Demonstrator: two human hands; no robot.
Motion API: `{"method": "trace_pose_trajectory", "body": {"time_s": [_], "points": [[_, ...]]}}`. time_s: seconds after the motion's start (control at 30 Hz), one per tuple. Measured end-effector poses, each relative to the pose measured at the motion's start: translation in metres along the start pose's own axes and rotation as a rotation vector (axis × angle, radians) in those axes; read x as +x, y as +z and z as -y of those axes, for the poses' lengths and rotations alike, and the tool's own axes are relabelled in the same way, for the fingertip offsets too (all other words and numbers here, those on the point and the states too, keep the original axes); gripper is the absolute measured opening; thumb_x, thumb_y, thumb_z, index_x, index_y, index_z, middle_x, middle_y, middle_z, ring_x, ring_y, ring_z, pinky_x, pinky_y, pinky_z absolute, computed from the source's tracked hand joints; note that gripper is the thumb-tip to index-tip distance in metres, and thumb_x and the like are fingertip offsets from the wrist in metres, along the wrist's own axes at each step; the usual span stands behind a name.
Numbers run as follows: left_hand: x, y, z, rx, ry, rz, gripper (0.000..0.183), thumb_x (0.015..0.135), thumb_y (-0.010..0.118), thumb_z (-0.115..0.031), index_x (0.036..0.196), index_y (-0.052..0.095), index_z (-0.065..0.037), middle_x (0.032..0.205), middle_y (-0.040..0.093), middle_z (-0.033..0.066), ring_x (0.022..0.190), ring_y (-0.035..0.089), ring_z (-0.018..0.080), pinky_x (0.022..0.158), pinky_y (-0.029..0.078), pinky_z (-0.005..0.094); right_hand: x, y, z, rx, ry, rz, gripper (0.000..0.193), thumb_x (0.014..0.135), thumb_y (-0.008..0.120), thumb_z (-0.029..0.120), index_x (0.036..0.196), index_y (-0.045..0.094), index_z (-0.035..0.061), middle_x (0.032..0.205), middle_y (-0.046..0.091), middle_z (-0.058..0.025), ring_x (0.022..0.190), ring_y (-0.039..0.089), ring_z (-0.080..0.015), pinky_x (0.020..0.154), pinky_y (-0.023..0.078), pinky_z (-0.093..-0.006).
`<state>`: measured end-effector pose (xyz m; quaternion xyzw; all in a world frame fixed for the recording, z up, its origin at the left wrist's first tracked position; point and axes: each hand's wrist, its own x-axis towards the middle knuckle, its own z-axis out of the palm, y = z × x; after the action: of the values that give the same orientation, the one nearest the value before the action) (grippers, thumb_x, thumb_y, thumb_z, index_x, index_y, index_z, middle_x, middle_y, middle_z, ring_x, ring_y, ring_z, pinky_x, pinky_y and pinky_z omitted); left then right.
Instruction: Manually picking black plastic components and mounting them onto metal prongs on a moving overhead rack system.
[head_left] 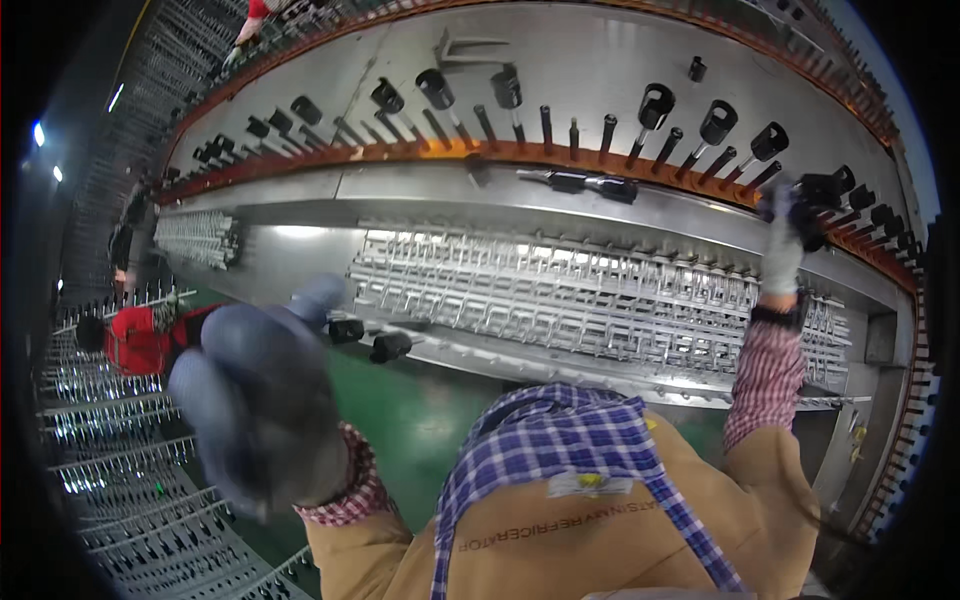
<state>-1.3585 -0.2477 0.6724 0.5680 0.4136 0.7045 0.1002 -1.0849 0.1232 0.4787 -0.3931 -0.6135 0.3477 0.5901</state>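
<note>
My left hand point(265, 400), in a grey glove, is raised close on the left, its fingers curled and its thumb pointing right. It is blurred, and whatever lies inside its grip is hidden. Just past the thumb are two short black cylindrical parts point(391, 347), which may be in the hand or on the rack edge behind. My right hand point(783, 245), in a pale glove, reaches far right to the orange rail point(560, 156). Its fingers are closed around a black cylindrical part point(810, 228), partly smeared by motion.
Black cups point(655, 105) and pins stand along the curved rail. A black-and-silver tool point(580, 183) lies on the metal ledge. Below is a metal hanging rack point(540, 290) with rows of hooks. More racks point(110, 420) stand left, beside a person in red point(140, 340).
</note>
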Motion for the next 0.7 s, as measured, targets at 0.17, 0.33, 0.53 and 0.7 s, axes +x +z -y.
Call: {"method": "trace_pose_trajectory", "body": {"time_s": [0.17,0.33,0.53,0.7], "points": [[-0.004,0.008,-0.056,-0.193,0.145,0.414,0.035,0.087,0.044,-0.027,0.111,0.048,-0.002,0.112,0.049,0.0125,0.098,0.051,0.0215,0.093,0.035,0.0438,-0.202,0.079,0.054,0.273,0.554,0.968,0.034,0.088,0.047,0.028,0.112,0.046,0.0047,0.097,0.055,-0.0071,0.081,0.055,-0.0155,0.065,0.046,-0.0248],[0.002,-0.020,-0.078,-0.284,0.178,0.413,0.034,0.087,0.044,-0.027,0.109,0.048,-0.002,0.111,0.050,0.0125,0.097,0.051,0.0217,0.091,0.035,0.0430,-0.278,0.153,0.128,0.911,1.401,0.888,0.040,0.087,0.046,0.036,0.111,0.045,0.0041,0.095,0.056,-0.0101,0.077,0.057,-0.0195,0.063,0.048,-0.0262],[0.002,-0.059,-0.085,-0.346,0.193,0.392,0.032,0.087,0.043,-0.026,0.107,0.049,-0.002,0.109,0.050,0.0125,0.096,0.051,0.0220,0.090,0.036,0.0422,-0.322,0.181,0.101,0.641,1.352,0.725,0.039,0.089,0.042,0.037,0.103,0.051,0.0011,0.087,0.059,-0.0100,0.071,0.058,-0.0179,0.061,0.048,-0.0262],[0.001,-0.083,-0.080,-0.394,0.213,0.378,0.032,0.087,0.043,-0.026,0.106,0.050,-0.002,0.108,0.051,0.0125,0.095,0.052,0.0222,0.088,0.037,0.0415,-0.344,0.173,0.064,-0.017,0.387,0.995,0.036,0.092,0.037,0.031,0.100,0.056,0.0015,0.084,0.060,-0.0102,0.073,0.057,-0.0158,0.065,0.047,-0.0288]]}}
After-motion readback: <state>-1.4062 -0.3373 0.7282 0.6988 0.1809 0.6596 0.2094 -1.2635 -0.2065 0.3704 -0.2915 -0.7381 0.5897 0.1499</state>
